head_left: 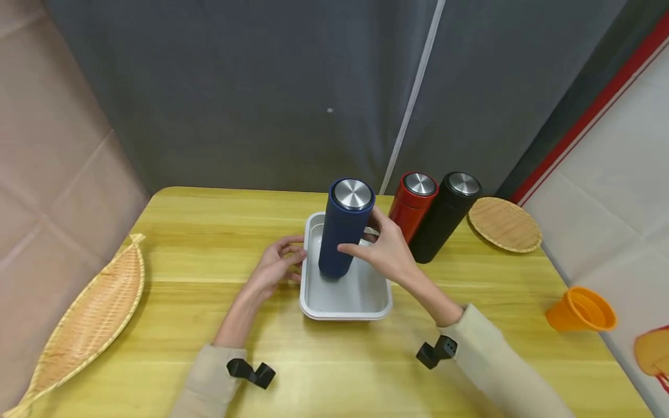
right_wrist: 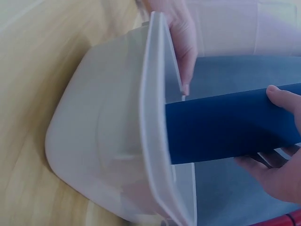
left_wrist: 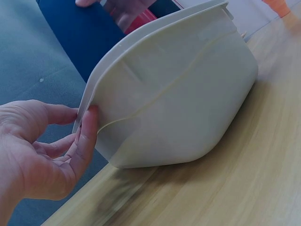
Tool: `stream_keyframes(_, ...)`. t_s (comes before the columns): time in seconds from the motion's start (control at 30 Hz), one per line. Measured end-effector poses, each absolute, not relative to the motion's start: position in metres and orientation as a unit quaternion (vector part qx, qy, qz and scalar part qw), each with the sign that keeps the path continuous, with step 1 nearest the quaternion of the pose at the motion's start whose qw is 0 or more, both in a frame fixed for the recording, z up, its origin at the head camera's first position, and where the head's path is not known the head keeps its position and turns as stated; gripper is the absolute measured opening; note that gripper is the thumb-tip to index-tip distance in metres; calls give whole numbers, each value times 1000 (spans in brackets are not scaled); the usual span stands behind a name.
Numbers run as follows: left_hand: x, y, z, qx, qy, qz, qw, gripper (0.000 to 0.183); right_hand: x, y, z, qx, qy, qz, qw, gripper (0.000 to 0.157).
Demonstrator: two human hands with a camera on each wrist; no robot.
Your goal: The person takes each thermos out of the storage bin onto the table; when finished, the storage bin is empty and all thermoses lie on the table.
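Observation:
A dark blue thermos (head_left: 342, 238) with a silver lid stands nearly upright, its lower part inside a light grey plastic basin (head_left: 347, 316). My right hand (head_left: 389, 247) grips the thermos from the right, thumb on the near side and fingers round the back. In the right wrist view the blue thermos (right_wrist: 221, 125) passes over the rim of the basin (right_wrist: 99, 117). At the basin's left side my left hand (head_left: 277, 264) pinches the rim; in the left wrist view its fingertips (left_wrist: 89, 117) lie against the outer wall just under the edge.
A red thermos (head_left: 413, 203) and a black thermos (head_left: 444, 217) stand right behind my right hand. Farther right are a round woven tray (head_left: 504, 224) and an orange cup (head_left: 580, 310). A long woven basket (head_left: 96, 316) lies at the left. A grey curtain backs the table.

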State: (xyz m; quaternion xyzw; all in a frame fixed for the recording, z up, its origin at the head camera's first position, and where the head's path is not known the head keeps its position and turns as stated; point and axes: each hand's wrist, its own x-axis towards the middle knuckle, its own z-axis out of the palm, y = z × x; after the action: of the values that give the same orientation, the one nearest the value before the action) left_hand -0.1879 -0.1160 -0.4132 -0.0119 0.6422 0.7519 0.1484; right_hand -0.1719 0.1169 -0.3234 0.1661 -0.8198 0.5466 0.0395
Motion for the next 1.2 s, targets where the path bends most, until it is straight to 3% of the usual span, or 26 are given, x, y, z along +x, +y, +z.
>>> stream_keyframes(0.7, -188, -116, -416, -7, 646, 748, 155, 43, -140, 170, -273, 140, -839, 518, 87, 63)
stream_keyframes(1.2, -186, -116, -414, -15, 648, 744, 159, 42, -133, 226, -274, 71, -862, 483, 138, 65)
